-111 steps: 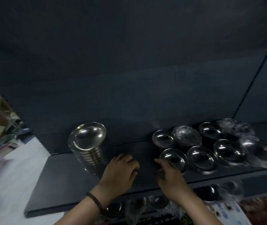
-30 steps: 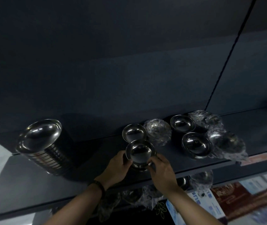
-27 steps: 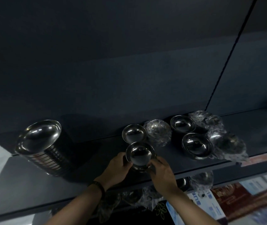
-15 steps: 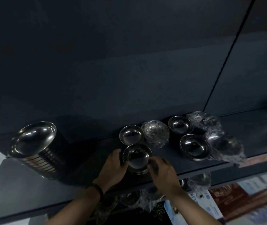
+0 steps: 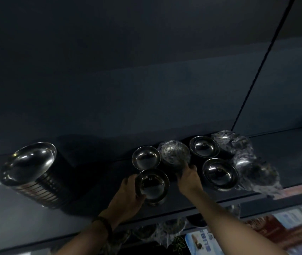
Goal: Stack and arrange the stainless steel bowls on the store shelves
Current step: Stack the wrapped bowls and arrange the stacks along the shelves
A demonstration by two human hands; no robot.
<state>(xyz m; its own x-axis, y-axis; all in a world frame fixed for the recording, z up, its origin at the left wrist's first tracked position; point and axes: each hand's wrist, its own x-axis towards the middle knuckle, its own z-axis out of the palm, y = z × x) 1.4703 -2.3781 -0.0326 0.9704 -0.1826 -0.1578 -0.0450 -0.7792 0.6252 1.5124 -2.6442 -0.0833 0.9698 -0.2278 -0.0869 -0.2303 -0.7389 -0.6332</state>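
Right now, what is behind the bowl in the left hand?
Another bare bowl stands right behind the held bowl, close to the back wall. The held bowl's rim covers its lower front, so its base cannot be seen.

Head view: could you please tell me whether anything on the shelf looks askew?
The tall bowl stack at the left leans leftward, though the wide lens may exaggerate it. The plastic-wrapped bowls at the right seem to overhang the front edge of the shelf.

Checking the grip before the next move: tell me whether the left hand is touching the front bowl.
Touching. The head view shows the left hand curled round the left side of the front bowl, with no gap.
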